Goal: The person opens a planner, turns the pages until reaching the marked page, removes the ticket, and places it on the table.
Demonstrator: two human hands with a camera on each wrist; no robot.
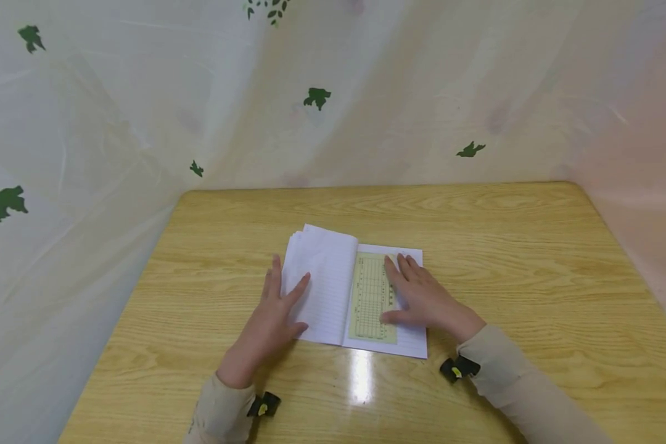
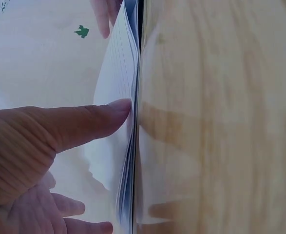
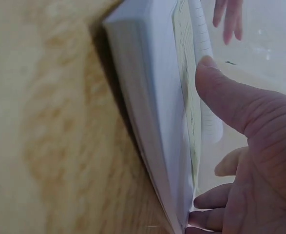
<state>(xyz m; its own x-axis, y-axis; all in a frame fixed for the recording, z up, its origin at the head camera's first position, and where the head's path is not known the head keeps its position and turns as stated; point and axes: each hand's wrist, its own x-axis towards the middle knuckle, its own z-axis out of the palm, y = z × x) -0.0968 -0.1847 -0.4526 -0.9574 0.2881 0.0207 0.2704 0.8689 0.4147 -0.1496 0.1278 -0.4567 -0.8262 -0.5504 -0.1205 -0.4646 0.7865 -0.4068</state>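
Note:
An open notebook (image 1: 324,290) with lined white pages lies on the wooden table. On its right page rests a pale green printed slip (image 1: 372,302) with a table of lines and characters. My left hand (image 1: 269,320) is spread at the left page's outer edge, its thumb touching the page near the lower corner. In the left wrist view that thumb (image 2: 104,114) meets the edge of the loose pages. My right hand (image 1: 422,299) lies spread over the right page, thumb and fingertips on the slip's right side. Seen from the right wrist, the notebook's page block (image 3: 138,73) is thick.
The table (image 1: 510,246) extends around the notebook, with a bright light reflection just in front of it. A pale curtain (image 1: 388,92) with green bird shapes hangs behind the table and along its sides. Each sleeve carries a small black wrist device (image 1: 459,369).

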